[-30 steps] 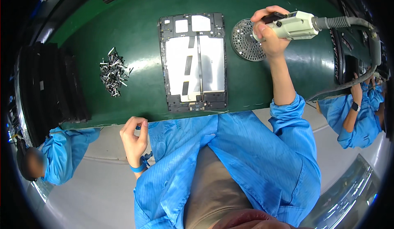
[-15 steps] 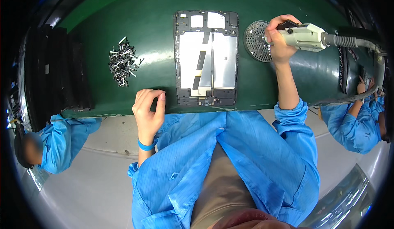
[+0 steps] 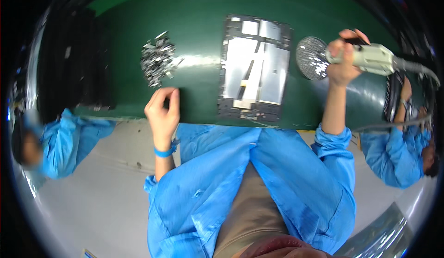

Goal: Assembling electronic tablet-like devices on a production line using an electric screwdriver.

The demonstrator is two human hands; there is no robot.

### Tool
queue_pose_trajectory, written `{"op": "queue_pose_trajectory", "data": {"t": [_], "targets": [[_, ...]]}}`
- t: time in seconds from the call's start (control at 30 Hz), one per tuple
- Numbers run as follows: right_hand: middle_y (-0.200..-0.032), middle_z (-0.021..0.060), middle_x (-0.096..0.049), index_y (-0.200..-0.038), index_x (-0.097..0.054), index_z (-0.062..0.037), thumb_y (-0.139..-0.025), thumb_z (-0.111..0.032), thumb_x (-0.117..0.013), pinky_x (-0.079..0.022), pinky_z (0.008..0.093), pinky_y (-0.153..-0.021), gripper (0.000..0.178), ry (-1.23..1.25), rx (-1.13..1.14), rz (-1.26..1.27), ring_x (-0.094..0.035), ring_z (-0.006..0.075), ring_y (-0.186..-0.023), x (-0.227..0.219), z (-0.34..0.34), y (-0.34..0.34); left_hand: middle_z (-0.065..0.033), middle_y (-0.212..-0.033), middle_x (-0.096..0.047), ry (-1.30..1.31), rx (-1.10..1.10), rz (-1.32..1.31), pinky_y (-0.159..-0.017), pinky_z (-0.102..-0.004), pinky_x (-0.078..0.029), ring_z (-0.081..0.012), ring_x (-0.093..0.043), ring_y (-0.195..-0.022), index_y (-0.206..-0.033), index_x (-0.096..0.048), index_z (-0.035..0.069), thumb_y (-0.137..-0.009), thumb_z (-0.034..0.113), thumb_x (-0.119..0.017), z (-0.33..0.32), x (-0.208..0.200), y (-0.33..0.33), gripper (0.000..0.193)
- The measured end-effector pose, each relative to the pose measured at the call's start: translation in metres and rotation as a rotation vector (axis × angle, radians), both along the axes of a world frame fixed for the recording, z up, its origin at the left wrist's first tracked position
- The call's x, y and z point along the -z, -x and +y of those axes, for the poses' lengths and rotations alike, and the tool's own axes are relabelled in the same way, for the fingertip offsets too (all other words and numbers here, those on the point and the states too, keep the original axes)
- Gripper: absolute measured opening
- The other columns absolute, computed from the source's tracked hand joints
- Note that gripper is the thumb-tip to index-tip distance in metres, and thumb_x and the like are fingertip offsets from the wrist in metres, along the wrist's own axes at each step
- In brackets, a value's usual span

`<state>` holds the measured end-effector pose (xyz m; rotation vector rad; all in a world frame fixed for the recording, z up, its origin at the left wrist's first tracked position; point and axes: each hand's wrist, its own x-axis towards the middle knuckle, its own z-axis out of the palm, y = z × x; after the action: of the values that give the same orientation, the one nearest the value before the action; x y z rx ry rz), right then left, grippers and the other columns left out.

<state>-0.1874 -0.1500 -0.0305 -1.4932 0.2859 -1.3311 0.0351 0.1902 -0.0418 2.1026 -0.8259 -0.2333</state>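
1. Higher in the frame than half a second ago, the left hand point(image 3: 161, 112) now sits just below the pile point(image 3: 157, 61); pile, tablet, disc and tool all appear farther right.
2. At upper right, the tool point(image 3: 377, 59) points left toward the disc point(image 3: 311, 56), its long axis nearly level, dipping slightly rightward.
3. Right of centre, in the upper half, the tablet point(image 3: 274, 75) stands lengthwise up the frame, its top leaning slightly right.
4. The right hand point(image 3: 344, 63) is clamped around the tool, hiding its front end; whether the disc joins it, I cannot tell.
5. Left-hand fingers curl near the thumb; blur obscures whether the tips meet.
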Motion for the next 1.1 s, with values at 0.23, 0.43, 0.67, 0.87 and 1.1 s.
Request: {"op": "queue_pose_trajectory", "data": {"t": [0.23,0.43,0.67,0.87,1.1], "targets": [[-0.100,0.0181,-0.059,-0.123,-0.045,0.0030,-0.087,-0.003,-0.054,-0.045,0.0289,-0.053,0.037,-0.049,-0.149,-0.101,-0.050,0.0139,-0.056,-0.044,0.018,-0.035,-0.0119,-0.072,-0.059,-0.064,0.026,-0.256,-0.064,-0.0394,-0.046,-0.0298,-0.058,-0.070,-0.079,-0.063,0.001,-0.077,0.003,-0.068,-0.033,0.009,-0.022,0.006],[-0.096,0.0202,-0.060,-0.121,-0.046,0.0062,-0.085,-0.001,-0.054,-0.045,0.0310,-0.052,0.037,-0.035,-0.197,-0.220,-0.050,0.0145,-0.055,-0.067,0.026,-0.068,-0.0158,-0.074,-0.055,-0.203,0.096,-0.472,-0.068,-0.0436,-0.045,-0.0344,-0.056,-0.074,-0.080,-0.061,-0.002,-0.074,-0.003,-0.063,-0.043,0.020,-0.033,0.007],[-0.099,0.0143,-0.060,-0.122,-0.046,-0.0011,-0.088,-0.007,-0.052,-0.041,0.0312,-0.059,0.034,-0.044,-0.204,-0.229,-0.049,0.0133,-0.059,-0.082,0.021,-0.085,-0.0145,-0.078,-0.057,-0.083,0.094,-0.308,-0.066,-0.0428,-0.045,-0.0343,-0.056,-0.074,-0.080,-0.059,0.001,-0.075,-0.004,-0.063,-0.059,-0.008,-0.033,0.008],[-0.091,0.0172,-0.062,-0.115,-0.049,0.0041,-0.086,-0.002,-0.054,-0.043,0.0303,-0.054,0.031,-0.126,-0.130,-0.321,-0.051,0.0145,-0.054,-0.086,0.012,-0.078,-0.0105,-0.082,-0.059,-0.276,0.024,-0.438,-0.074,-0.0409,-0.042,-0.0310,-0.056,-0.083,-0.087,-0.063,0.003,-0.070,0.000,-0.071,-0.031,0.007,-0.041,0.019],[-0.089,0.0177,-0.062,-0.113,-0.050,0.0056,-0.085,-0.002,-0.054,-0.043,0.0305,-0.054,0.030,-0.108,-0.109,-0.313,-0.052,0.0147,-0.054,-0.087,0.009,-0.078,-0.0077,-0.079,-0.060,-0.224,0.052,-0.509,-0.076,-0.0385,-0.040,-0.0276,-0.056,-0.080,-0.084,-0.068,0.006,-0.070,0.004,-0.072,-0.038,0.013,-0.037,0.014]]}}
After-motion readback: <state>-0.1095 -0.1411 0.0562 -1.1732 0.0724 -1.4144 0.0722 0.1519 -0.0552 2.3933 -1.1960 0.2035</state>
